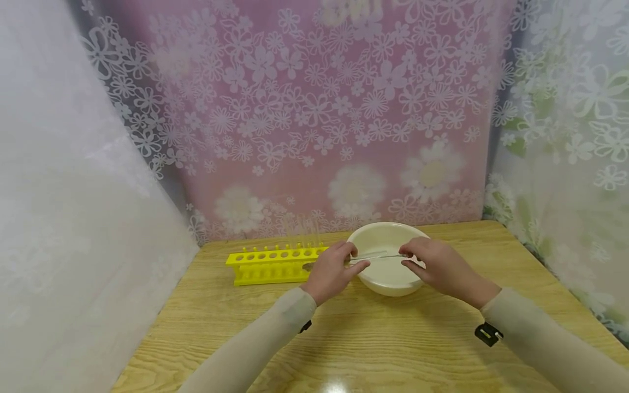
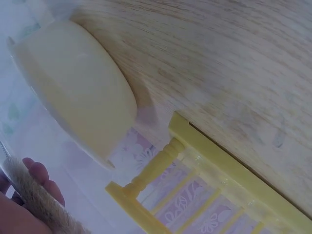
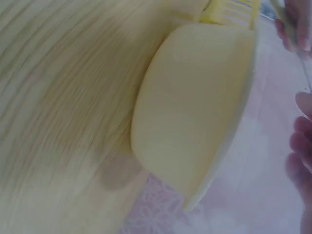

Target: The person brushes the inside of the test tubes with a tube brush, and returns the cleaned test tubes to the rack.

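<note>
My left hand (image 1: 334,270) grips a test tube brush (image 2: 41,197) near its bristles, over the left rim of a cream bowl (image 1: 388,290). The brush's pale bristles stick out to the left of that hand, in front of the rack. Its thin wire handle (image 1: 375,257) runs level across the bowl. The far end of the wire is pinched between the thumb and fingers of my right hand (image 1: 437,267), above the bowl's right side. In the right wrist view, the right fingers (image 3: 300,134) show at the right edge. A faint clear strip, hard to make out, shows behind the wire.
A yellow test tube rack (image 1: 267,279) stands left of the bowl. Several clear test tubes (image 1: 302,232) rise upright at its back right. Everything stands on a wood-grain table (image 1: 373,344), with a flowered pink curtain (image 1: 314,136) behind and pale sheets at both sides.
</note>
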Motion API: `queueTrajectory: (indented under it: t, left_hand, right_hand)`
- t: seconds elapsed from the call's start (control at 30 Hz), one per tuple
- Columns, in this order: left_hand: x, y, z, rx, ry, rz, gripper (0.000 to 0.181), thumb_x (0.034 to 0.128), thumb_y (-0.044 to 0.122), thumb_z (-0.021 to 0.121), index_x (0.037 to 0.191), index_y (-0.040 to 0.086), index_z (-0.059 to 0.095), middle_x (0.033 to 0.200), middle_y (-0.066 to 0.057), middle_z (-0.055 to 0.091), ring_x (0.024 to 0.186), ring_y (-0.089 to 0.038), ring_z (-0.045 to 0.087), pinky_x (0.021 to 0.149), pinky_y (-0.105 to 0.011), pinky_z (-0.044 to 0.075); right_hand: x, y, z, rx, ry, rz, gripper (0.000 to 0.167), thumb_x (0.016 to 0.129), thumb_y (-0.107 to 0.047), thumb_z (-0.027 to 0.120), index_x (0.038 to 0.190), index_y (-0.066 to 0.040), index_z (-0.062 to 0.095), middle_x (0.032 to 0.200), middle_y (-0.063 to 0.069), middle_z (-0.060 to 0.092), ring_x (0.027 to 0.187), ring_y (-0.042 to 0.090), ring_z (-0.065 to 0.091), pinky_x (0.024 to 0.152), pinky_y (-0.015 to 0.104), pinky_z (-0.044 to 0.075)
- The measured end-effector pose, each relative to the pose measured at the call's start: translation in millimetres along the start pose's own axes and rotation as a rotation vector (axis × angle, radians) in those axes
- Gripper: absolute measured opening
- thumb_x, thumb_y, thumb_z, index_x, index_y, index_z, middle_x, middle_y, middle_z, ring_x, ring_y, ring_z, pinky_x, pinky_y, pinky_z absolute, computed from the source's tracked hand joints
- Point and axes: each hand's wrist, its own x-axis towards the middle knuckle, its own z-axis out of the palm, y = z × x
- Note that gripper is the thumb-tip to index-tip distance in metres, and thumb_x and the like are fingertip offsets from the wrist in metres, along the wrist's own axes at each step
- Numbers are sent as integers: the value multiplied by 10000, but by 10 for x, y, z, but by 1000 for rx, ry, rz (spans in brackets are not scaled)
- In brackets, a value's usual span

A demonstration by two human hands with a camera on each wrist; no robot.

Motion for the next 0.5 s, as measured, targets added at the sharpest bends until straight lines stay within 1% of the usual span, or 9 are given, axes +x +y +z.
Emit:
queueTrajectory:
  t: [0.1,0.17,0.3,0.4,0.47,0.5]
  left_hand:
    - [-3,-4,12,-1,7,23,391,978,558,573,1065,178,611,951,15,580,763,-103,486,662,-223,430]
    - [-3,-8,21,0,13,38,384,977,550,579,1056,175,612,934,25,567,756,-101,481,658,-219,426]
    - [1,-18,20,7,18,51,355,979,527,591,1043,179,608,944,2,591,757,-95,485,660,-212,431]
    - [-1,-17,3,0,10,47,335,977,513,601,1037,184,605,969,-20,615,767,-96,495,669,-213,439]
    - [-5,-12,-6,-4,-2,43,334,974,512,607,1038,184,606,984,-33,625,774,-99,496,676,-214,440]
    - [-8,-6,-10,-6,-7,41,336,970,515,610,1039,186,608,982,-26,623,776,-97,495,679,-214,440]
  right_hand:
    - [4,-1,-5,-96,38,-123,376,1087,-332,436,969,-76,685,893,6,660,714,122,631,584,291,529]
    - [14,-7,-15,-140,53,-194,396,1107,-282,382,938,-81,680,875,8,647,692,128,621,553,291,517]
    - [36,-11,-32,-204,67,-303,372,1109,-171,362,922,-84,671,849,2,629,701,135,611,546,300,511]
    - [45,-7,-36,-214,71,-335,375,1111,-162,357,928,-83,674,843,-3,629,708,128,609,547,298,514]
    - [42,-6,-39,-195,68,-323,379,1114,-193,359,932,-90,676,843,-8,633,710,118,615,551,290,519]
    - [36,-7,-40,-175,62,-305,380,1115,-220,367,931,-95,675,841,-12,632,706,109,613,556,280,521]
